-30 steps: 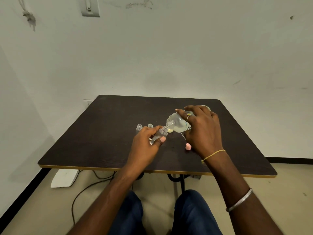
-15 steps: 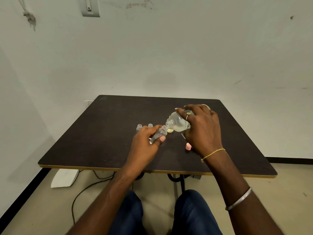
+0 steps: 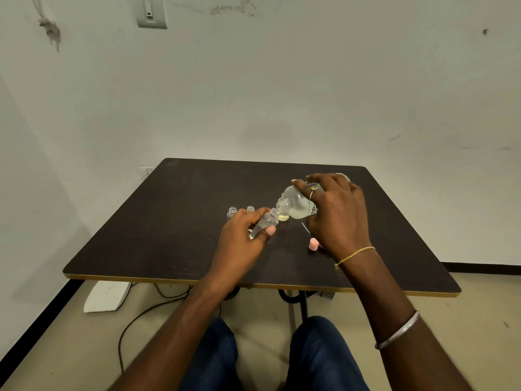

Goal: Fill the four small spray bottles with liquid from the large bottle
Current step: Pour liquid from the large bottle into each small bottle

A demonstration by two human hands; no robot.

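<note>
My right hand (image 3: 335, 214) grips the large clear bottle (image 3: 296, 204), tipped down to the left, pale yellowish liquid pooled at its neck. Its mouth meets the mouth of a small clear spray bottle (image 3: 263, 224), which my left hand (image 3: 244, 241) holds tilted between thumb and fingers above the dark table (image 3: 174, 221). Two more small open bottles (image 3: 231, 211) (image 3: 250, 208) stand upright just behind my left hand. A pink cap (image 3: 313, 244) lies on the table below my right hand. A fourth small bottle is not visible.
A thin white tube (image 3: 305, 228) lies on the table under the large bottle. The table's near edge has a yellow trim. Cables and a white object (image 3: 107, 296) lie on the floor beneath. A wall stands right behind the table.
The large bottle has tipped slightly steeper and both hands have risen a touch; the two mouths stay together.
</note>
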